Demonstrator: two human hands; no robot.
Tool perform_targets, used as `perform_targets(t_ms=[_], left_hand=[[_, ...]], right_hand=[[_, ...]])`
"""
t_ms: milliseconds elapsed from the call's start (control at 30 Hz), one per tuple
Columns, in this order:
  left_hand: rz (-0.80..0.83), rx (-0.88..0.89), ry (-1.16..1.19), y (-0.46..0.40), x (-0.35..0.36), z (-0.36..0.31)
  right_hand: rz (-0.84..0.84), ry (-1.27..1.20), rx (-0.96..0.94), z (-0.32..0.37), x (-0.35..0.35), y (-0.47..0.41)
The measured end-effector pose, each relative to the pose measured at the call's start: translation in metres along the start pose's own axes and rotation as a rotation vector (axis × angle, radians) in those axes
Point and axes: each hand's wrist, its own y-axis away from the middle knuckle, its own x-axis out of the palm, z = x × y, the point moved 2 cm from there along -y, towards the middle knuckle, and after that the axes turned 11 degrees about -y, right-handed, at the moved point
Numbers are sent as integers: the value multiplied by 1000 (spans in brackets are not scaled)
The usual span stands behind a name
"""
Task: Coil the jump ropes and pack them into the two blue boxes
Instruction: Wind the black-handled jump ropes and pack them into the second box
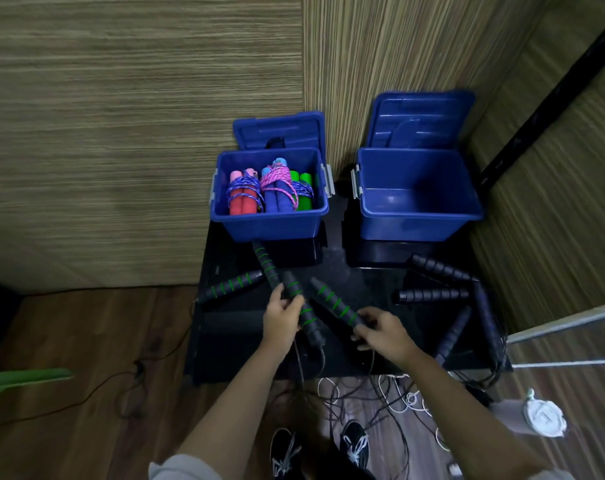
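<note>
Black foam handles: four green-ringed ones lay fanned on the dark worktop (373, 289), in front of the left blue box (271, 223).
Left hand (282, 315): I had it curled round the middle green-ringed handle (299, 306), near its upper half.
Right hand (380, 329): it pinched the near end of the next green-ringed handle (334, 301), fingers closed on it.
Axes: both held handles ran diagonally, far ends up-left toward the left box, cord ends toward me.
Cords: they dropped off the worktop edge into a tangle on the floor (363, 393).
Nearer box: the left, holding three coiled ropes; the right blue box (418, 216) stood empty, well apart from my hands.
Judgement: pairing the handles seemed next.
</note>
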Motion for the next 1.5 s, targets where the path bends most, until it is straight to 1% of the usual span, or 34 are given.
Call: perform_targets(t_ms=[33,100,167,267,400,467,500,533,567,600,667,700,733,767,833,900,967,1033,1100,1167,1267,1333,1400,1433,1500], left_hand=[[30,2,8,3,2,-5],[63,1,51,11,7,-17],[92,22,103,18,15,-30],[156,79,121,26,30,-43],[235,98,121,35,38,-54],[246,74,52,35,36,-48],[210,106,-97,33,31,-40],[164,201,-337,30,23,-31],[157,324,-607,27,14,-20],[203,431,-869,25,4,-9],[340,539,-1358,22,-15,12],[382,561,-1552,22,-25,20],[400,570,-1690,22,-35,25],[388,563,-1753,22,-44,28],[307,552,-1740,21,-57,33],[245,628,-1693,22,-56,34],[256,716,-1647,26,-41,32],[262,711,-1628,28,-24,32],[242,641,-1594,27,-15,35],[216,565,-1498,25,-13,40],[179,460,-1267,23,-15,46],[187,382,-1109,23,-17,46],[186,314,-999,23,-19,44],[162,291,-965,21,-20,41],[46,252,-894,13,-22,30]], right_hand=[[-28,-97,-13,6,-1,3],[-64,-196,-62,20,-1,9],[-85,-222,-112,33,1,10],[-101,-175,-178,42,2,9],[-59,-273,-139,44,-1,13],[-85,-262,-144,44,-7,16],[-117,-212,-146,43,-12,17],[-150,-157,-153,44,-18,19],[-188,-115,-155,44,-25,21],[-218,-85,-171,44,-32,22],[-254,-9,-204,45,-47,23],[-268,45,-225,47,-55,25],[-276,100,-246,50,-62,26],[-290,147,-260,53,-69,26],[-333,181,-277,59,-83,26],[-357,162,-291,65,-90,25],[-331,143,-287,68,-87,24],[-277,155,-286,68,-76,23],[-236,168,-264,67,-65,24],[-206,140,-209,64,-54,24],[-172,105,-116,53,-36,19],[-179,121,-77,43,-24,12],[-173,131,-37,31,-12,3],[-159,138,-20,26,-6,-1],[-146,149,3,20,5,-10]])
